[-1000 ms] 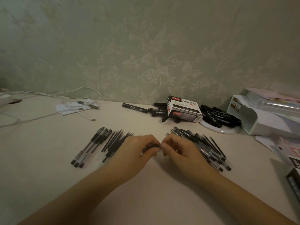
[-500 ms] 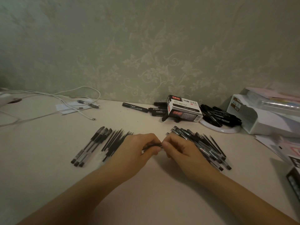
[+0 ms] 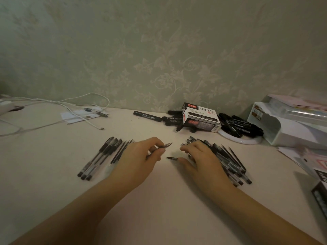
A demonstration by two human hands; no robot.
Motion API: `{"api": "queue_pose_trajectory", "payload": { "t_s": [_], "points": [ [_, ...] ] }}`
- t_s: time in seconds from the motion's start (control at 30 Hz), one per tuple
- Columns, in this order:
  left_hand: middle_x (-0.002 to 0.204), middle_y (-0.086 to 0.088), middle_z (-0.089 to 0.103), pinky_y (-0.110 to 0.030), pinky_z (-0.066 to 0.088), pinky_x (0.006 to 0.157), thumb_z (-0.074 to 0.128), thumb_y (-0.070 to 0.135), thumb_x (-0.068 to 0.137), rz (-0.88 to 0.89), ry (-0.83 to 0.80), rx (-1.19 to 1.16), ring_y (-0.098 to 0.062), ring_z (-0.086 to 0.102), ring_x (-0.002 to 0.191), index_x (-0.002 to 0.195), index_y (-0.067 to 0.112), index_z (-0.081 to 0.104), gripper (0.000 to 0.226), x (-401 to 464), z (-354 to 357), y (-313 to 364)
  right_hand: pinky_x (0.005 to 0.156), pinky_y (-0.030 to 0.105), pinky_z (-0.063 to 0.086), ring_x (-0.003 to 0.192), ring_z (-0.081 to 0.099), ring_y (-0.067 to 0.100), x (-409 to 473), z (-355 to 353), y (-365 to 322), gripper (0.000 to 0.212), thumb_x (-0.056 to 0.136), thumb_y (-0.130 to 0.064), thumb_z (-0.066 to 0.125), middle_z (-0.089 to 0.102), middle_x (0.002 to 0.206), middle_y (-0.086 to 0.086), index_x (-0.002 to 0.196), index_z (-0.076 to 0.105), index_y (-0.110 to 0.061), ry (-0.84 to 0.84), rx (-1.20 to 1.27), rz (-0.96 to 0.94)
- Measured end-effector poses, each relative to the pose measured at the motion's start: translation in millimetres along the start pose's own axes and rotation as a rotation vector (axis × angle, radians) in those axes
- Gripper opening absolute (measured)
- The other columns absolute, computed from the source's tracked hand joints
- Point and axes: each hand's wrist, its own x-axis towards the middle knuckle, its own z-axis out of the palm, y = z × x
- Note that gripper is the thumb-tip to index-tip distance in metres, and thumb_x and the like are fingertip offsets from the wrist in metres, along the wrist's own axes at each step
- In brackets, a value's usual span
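My left hand [image 3: 139, 160] grips a pen [image 3: 166, 145] whose pointed tip sticks out to the right, just above the table. My right hand [image 3: 200, 160] is a short gap away and holds a small dark pen piece [image 3: 172, 157] at its thumb, low over the table; its fingers are loosely curled. Behind my left hand lies a row of black pens and thin refills [image 3: 104, 154]. Partly hidden under my right hand and wrist is a pile of several black pens [image 3: 230, 161].
A marker box [image 3: 201, 119] and loose black markers [image 3: 148, 116] lie at the back by the wall. A white dish [image 3: 244, 140] holds more markers. A white organizer [image 3: 286, 124] stands right, with papers [image 3: 304, 156] in front of it. White cables [image 3: 53, 103] trail at left.
My hands were joined on one pen; they have pulled apart. The left keeps the pen with its tip bared, and the right has come away with the small dark piece.
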Motion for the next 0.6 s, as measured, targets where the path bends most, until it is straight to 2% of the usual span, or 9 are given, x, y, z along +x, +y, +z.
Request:
{"api": "queue_pose_trajectory", "payload": {
  "t_s": [0.07, 0.17, 0.4, 0.6],
  "points": [
    [0.071, 0.012, 0.067, -0.009, 0.040, 0.058, 0.055, 0.033, 0.094, -0.017, -0.013, 0.011, 0.000, 0.059, 0.066, 0.091, 0.034, 0.064, 0.009, 0.1, 0.5, -2.0, 0.094, 0.027, 0.041, 0.112, 0.046, 0.012, -0.6, 1.3, -0.6, 0.032, 0.096, -0.034, 0.060, 0.055, 0.118, -0.004, 0.124, 0.065, -0.018, -0.047, -0.065, -0.026],
    [0.074, 0.011, 0.065, -0.009, 0.040, 0.059, 0.056, 0.032, 0.094, -0.015, -0.047, 0.038, -0.002, 0.058, 0.070, 0.094, 0.031, 0.067, 0.011, 0.0, 1.4, -2.8, 0.090, 0.026, 0.040, 0.108, 0.045, 0.012, -1.2, 1.8, -1.9, 0.021, 0.097, -0.032, 0.058, 0.057, 0.112, -0.009, 0.113, 0.069, -0.022, -0.078, -0.107, -0.051],
    [0.097, 0.014, 0.064, -0.008, 0.041, 0.075, 0.053, 0.028, 0.095, 0.046, -0.100, 0.119, -0.001, 0.055, 0.089, 0.106, 0.029, 0.068, 0.019, -0.5, 0.1, -1.9, 0.085, 0.028, 0.045, 0.099, 0.053, 0.011, 1.7, -2.0, -1.7, 0.011, 0.096, -0.020, 0.060, 0.062, 0.104, -0.010, 0.106, 0.066, -0.020, 0.058, 0.060, -0.003],
    [0.096, 0.014, 0.065, -0.009, 0.042, 0.071, 0.056, 0.031, 0.094, 0.047, -0.099, 0.117, -0.001, 0.056, 0.087, 0.103, 0.031, 0.066, 0.014, -0.1, -0.5, -1.0, 0.086, 0.026, 0.045, 0.097, 0.052, 0.007, 0.3, -3.1, 1.6, 0.012, 0.095, -0.020, 0.062, 0.062, 0.102, -0.013, 0.106, 0.067, -0.021, 0.065, 0.088, -0.056]
  ]
}}
